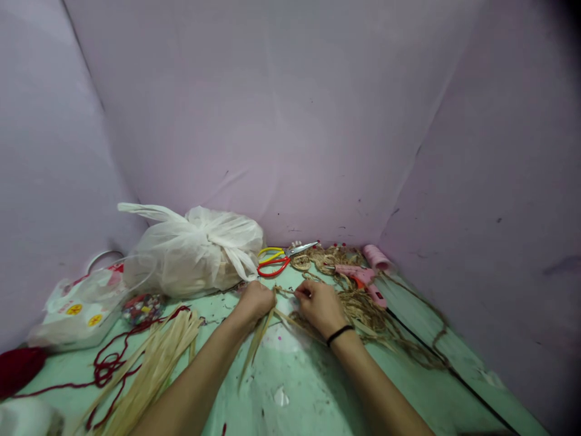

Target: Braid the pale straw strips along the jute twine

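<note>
Both my hands are close together over the middle of the green table. My left hand is closed on strips of dry pale fibre, whose loose ends hang down toward me. My right hand pinches the far end of a short twisted piece of the fibre that spans the small gap between the hands. A dark band circles my right wrist. Just beyond the hands lie scissors with one red and one yellow handle, their blades pointing right.
At the left are a tied white plastic bag, a bundle of pale strips, dark red yarn and a bag of beads. On the right lie a pink glue gun with a black cord, brown twine and a pink spool.
</note>
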`<state>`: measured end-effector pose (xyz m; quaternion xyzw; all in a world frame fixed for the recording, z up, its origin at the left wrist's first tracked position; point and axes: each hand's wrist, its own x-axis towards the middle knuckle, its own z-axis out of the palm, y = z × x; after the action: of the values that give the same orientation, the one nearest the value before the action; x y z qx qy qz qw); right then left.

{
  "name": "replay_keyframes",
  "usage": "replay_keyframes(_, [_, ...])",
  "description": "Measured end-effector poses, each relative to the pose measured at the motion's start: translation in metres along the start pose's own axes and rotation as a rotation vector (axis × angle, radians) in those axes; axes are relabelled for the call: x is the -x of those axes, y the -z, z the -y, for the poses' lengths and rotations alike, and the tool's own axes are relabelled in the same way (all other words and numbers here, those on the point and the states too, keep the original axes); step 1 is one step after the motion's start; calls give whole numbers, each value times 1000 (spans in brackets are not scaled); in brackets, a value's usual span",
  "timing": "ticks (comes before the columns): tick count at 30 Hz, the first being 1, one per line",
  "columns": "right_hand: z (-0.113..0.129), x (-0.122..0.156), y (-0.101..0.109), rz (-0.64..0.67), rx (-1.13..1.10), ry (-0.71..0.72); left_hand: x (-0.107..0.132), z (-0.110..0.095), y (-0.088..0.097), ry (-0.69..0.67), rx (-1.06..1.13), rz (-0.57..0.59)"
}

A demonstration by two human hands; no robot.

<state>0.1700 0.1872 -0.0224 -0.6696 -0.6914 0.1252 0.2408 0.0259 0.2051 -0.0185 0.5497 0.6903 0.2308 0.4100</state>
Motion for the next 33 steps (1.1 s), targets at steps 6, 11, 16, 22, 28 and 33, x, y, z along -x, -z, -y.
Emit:
replay_keyframes(6, [9, -2, 16, -180, 25, -20, 8, -10, 5, 196, 217, 143])
replay_keyframes(11, [25, -7, 8, 194, -543, -333, 1, -7, 8, 264, 273, 208])
replay_keyframes(16, [36, -10, -6, 426, -921, -537, -4, -7, 8, 280, 255, 237])
replay_keyframes(22, [29, -13, -12, 458, -867, -439, -10, -2, 13, 317, 258, 428])
replay_keyframes(28, [26, -13, -13, 455, -869, -428, -6, -2, 14, 255, 224, 381])
replay_keyframes(33, [30, -11, -11, 456, -851, -434, -3, -4, 11, 219, 185, 322])
